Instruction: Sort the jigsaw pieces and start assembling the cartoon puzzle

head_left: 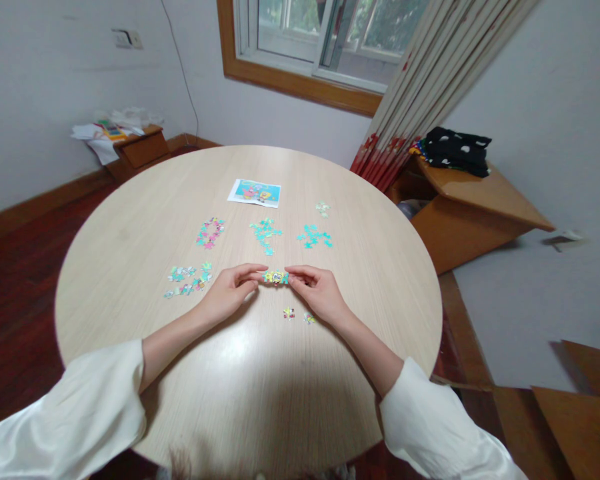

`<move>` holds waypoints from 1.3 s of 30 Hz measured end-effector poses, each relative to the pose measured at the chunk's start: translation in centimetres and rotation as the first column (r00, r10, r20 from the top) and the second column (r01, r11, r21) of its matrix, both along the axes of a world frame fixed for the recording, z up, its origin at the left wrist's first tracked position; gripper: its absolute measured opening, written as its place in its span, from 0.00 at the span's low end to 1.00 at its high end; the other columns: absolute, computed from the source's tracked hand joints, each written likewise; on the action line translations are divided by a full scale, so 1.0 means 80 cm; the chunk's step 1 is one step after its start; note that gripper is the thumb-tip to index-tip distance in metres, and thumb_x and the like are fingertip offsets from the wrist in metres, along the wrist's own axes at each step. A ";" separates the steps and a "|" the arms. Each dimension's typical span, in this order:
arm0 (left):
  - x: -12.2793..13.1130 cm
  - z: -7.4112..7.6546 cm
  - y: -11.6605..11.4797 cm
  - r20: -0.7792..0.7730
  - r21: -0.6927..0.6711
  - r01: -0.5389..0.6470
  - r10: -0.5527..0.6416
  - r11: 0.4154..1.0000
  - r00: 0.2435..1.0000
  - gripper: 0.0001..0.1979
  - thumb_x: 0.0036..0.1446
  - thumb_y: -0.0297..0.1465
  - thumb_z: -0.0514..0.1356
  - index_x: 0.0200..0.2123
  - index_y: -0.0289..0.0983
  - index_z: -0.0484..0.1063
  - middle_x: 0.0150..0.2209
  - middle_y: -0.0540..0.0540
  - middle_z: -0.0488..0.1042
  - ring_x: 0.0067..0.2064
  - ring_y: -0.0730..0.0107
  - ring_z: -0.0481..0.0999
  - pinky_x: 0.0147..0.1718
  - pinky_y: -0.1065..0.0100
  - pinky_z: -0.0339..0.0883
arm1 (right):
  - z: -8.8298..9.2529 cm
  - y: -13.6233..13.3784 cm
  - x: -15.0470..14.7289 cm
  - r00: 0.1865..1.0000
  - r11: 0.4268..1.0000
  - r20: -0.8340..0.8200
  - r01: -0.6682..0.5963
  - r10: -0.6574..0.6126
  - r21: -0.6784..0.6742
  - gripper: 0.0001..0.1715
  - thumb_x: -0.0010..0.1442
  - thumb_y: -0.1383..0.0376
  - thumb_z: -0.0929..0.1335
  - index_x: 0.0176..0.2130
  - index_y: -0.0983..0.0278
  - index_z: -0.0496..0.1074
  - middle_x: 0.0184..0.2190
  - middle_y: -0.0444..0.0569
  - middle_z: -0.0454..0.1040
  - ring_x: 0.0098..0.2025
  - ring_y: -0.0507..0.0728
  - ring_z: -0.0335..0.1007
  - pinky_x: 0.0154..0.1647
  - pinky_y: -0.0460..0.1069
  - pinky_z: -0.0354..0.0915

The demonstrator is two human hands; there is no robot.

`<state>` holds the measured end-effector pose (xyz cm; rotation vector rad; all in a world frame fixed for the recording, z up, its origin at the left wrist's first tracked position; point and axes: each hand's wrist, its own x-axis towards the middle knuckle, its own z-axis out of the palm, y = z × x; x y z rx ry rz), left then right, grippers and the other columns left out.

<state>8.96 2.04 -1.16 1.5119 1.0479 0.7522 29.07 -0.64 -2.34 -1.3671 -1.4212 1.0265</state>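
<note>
Between my two hands is a small joined strip of jigsaw puzzle pieces (276, 278), yellow in the middle and teal at the ends. My left hand (233, 288) pinches its left end with thumb and fingers. At the right end, my right hand (316, 288) grips it the same way. Two loose puzzle pieces, one red and yellow (289, 313) and one yellow and green (309, 319), lie below my right hand. To the left of my left hand is a group of mixed white and teal pieces (187, 280).
Farther back on the round table (115, 267) lie pink pieces (211, 233), two teal clusters (266, 235) (315, 237) and pale green pieces (323, 209). A printed reference picture (255, 193) is behind them. A wooden cabinet (480, 207) with black cloth stands at the right, near a curtain (430, 73).
</note>
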 end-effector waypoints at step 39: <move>0.025 -0.003 -0.007 -0.001 -0.005 -0.040 0.040 0.999 0.999 0.12 0.49 0.37 0.62 0.29 0.33 0.75 0.31 0.41 0.80 0.33 0.64 0.78 0.37 0.65 0.70 | 0.017 -0.011 -0.015 0.998 0.995 0.042 -0.052 0.049 0.083 0.10 0.53 0.62 0.69 0.35 0.64 0.77 0.29 0.48 0.77 0.30 0.52 0.69 0.34 0.49 0.66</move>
